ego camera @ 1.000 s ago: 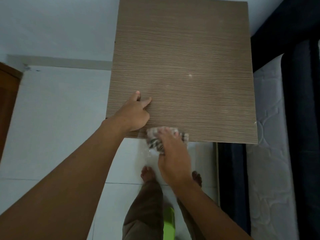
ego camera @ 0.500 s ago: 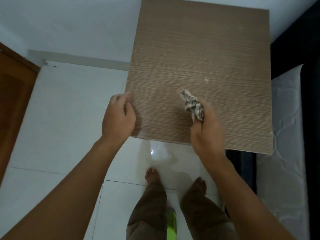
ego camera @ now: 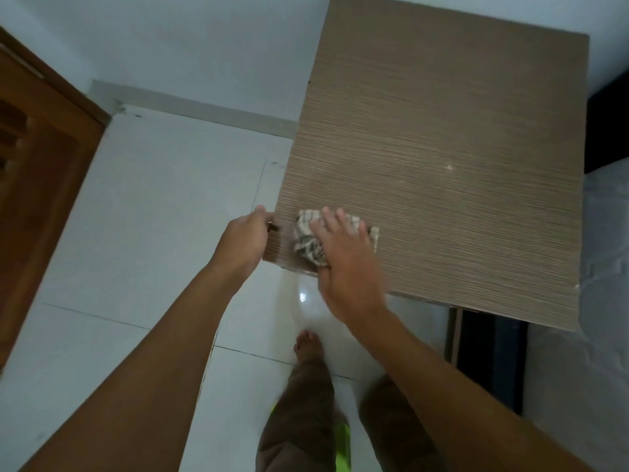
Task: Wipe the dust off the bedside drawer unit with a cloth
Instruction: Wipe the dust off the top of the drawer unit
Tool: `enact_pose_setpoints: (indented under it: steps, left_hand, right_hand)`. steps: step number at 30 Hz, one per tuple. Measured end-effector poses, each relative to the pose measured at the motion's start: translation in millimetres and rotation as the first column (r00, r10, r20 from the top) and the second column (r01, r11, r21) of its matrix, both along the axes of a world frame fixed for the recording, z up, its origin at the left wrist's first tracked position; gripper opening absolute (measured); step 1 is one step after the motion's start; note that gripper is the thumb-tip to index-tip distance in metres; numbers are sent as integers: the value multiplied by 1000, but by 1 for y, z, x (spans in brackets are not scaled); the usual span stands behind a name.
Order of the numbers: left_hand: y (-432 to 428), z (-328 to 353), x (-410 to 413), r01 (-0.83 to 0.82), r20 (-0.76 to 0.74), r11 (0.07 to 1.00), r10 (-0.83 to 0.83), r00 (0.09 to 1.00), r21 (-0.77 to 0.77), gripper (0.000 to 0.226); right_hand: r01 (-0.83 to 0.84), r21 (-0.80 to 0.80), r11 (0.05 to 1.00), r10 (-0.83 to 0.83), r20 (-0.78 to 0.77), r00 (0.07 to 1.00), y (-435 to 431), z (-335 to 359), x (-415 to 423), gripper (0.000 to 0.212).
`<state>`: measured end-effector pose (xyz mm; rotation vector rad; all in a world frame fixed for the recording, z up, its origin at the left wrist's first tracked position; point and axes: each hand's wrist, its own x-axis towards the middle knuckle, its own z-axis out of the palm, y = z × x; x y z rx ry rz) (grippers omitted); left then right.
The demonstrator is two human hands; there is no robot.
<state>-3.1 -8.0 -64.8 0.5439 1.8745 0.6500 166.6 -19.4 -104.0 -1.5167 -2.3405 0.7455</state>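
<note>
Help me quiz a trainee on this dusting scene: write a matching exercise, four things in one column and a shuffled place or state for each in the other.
Things
1. cloth
2. left hand
3. right hand
4. door

Places or states
A. grips the left edge of the drawer unit
B. brown wood, far left of the view
C. crumpled on the drawer unit's top, near its front left corner
D. pressed flat on the cloth, fingers straight

Pairs: 1-C; 2-A; 3-D; 4-B

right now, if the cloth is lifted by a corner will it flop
Probably floppy and light: the cloth lies crumpled in soft folds under the right hand. It should slide easily on the smooth drawer unit top.
</note>
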Motion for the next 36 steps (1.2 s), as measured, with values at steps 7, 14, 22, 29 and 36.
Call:
enact_pose_setpoints:
  steps: [7,14,22,29,36]
  left_hand:
    - [1,-3,-15,-51,130,999,49,990,9,46]
    - [0,1,-16,-102,202,995,100,974,-1,47]
    - [-7,1,-16,-242,325,969,242,914,-41,54]
    - [-11,-2,-29,-281,374,956,293,880,-89,46]
    - [-4,-6,-10,124,-116,987,-111,987,106,23]
  right_hand:
    - [-223,-239,945,160,-256,953,-58,32,0,48]
    - [172,56,983,-155,-229,961,77,55,-20,42]
    - [-160,65,985,157,37,987,95,6,-44,57]
    - [-383,25,924,382,25,924,-15,7,-13,56]
    - [-344,-120,931,317,-197,928,-49,32,14,48]
